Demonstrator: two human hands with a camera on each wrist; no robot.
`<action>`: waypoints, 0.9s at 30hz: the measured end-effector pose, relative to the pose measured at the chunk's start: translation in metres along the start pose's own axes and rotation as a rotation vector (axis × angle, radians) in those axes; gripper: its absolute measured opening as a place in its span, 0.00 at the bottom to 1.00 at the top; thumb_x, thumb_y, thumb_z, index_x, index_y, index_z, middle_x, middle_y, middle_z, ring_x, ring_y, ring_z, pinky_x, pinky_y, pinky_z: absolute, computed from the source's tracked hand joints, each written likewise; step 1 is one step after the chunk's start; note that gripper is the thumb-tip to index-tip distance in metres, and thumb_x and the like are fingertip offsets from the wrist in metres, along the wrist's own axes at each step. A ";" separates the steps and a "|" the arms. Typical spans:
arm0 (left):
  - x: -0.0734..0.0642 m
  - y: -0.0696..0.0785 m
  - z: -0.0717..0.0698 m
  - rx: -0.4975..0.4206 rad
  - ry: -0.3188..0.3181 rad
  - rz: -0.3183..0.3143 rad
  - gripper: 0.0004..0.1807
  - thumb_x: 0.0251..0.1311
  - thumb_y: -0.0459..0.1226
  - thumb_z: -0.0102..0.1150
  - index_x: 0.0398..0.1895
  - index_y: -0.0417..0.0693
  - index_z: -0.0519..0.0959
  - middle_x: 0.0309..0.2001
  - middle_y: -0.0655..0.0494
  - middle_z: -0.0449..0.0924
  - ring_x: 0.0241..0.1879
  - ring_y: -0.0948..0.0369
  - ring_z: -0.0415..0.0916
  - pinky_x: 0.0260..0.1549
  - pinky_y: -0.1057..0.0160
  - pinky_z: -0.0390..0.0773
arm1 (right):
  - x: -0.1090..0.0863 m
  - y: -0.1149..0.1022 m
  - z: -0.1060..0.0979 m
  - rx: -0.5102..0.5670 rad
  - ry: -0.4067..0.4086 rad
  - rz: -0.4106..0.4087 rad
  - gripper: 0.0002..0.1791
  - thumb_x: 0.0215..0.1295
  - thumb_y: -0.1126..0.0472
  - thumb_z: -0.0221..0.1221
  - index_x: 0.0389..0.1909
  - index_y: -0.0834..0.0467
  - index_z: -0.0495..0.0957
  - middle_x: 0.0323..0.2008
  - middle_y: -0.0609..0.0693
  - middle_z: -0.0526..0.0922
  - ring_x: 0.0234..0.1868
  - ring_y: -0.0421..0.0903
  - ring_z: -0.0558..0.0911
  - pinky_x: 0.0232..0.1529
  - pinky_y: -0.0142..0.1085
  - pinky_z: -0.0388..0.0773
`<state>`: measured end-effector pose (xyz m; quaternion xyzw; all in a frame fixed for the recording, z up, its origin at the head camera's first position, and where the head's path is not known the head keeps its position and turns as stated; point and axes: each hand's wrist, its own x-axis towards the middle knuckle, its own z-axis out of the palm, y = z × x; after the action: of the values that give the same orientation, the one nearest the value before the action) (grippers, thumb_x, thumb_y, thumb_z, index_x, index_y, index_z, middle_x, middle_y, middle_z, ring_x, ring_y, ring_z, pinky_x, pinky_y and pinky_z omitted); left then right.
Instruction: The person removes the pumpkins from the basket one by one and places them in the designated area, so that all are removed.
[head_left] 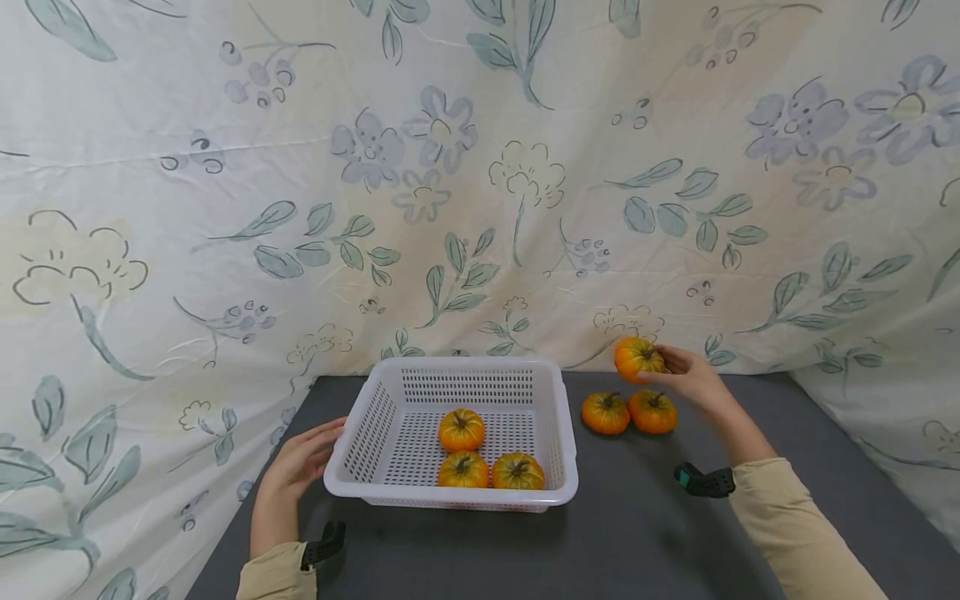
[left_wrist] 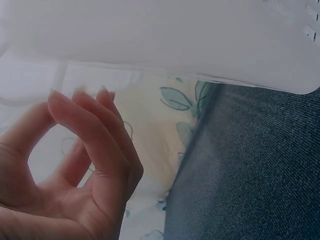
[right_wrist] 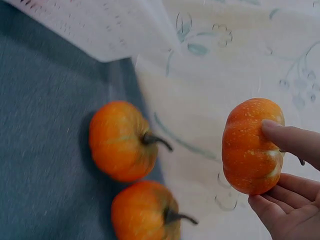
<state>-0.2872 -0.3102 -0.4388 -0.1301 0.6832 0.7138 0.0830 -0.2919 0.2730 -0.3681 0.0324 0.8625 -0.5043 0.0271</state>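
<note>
A small orange pumpkin (head_left: pixel 637 360) is pinched between the thumb and fingers of my right hand (head_left: pixel 693 379), raised above the table at the right. The right wrist view shows its ribbed side, with my thumb on its face and fingertips beneath. Below it, two more pumpkins (head_left: pixel 606 413) (head_left: pixel 653 412) sit side by side. Three pumpkins (head_left: pixel 461 430) lie inside a white perforated plastic basket (head_left: pixel 450 497), towards its right half. By the basket's left rim is my left hand (head_left: pixel 296 462), fingers loosely bent; in the left wrist view (left_wrist: pixel 85 165) they hold nothing.
A dark grey cloth (head_left: pixel 622 542) covers the table. Behind and at both sides hangs a pale curtain (head_left: pixel 480 192) with printed flowers and leaves, meeting the table's back edge just behind the basket and the loose pumpkins. Dark straps (head_left: pixel 705 481) are worn on the wrists.
</note>
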 end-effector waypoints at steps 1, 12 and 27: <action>0.000 0.000 0.000 0.000 0.001 0.000 0.23 0.59 0.44 0.67 0.59 0.55 0.79 0.38 0.71 0.83 0.43 0.65 0.80 0.41 0.64 0.80 | 0.000 0.003 -0.001 -0.003 0.009 0.007 0.52 0.64 0.48 0.63 0.77 0.63 0.42 0.76 0.67 0.44 0.76 0.67 0.49 0.71 0.59 0.52; -0.002 0.001 0.001 -0.026 -0.006 -0.007 0.21 0.60 0.43 0.66 0.57 0.56 0.80 0.38 0.71 0.83 0.44 0.65 0.80 0.41 0.64 0.80 | 0.001 0.044 -0.016 -0.036 0.132 0.081 0.52 0.64 0.48 0.62 0.76 0.66 0.42 0.75 0.69 0.45 0.74 0.68 0.51 0.70 0.59 0.56; 0.001 0.000 0.000 -0.026 -0.003 -0.012 0.24 0.58 0.44 0.67 0.59 0.55 0.79 0.39 0.71 0.83 0.44 0.65 0.79 0.42 0.64 0.80 | -0.003 0.077 -0.025 -0.097 0.261 0.200 0.48 0.65 0.51 0.61 0.74 0.69 0.46 0.71 0.74 0.52 0.72 0.70 0.57 0.68 0.58 0.60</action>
<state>-0.2882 -0.3100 -0.4388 -0.1345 0.6729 0.7223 0.0865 -0.2832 0.3324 -0.4223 0.1821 0.8744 -0.4486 -0.0334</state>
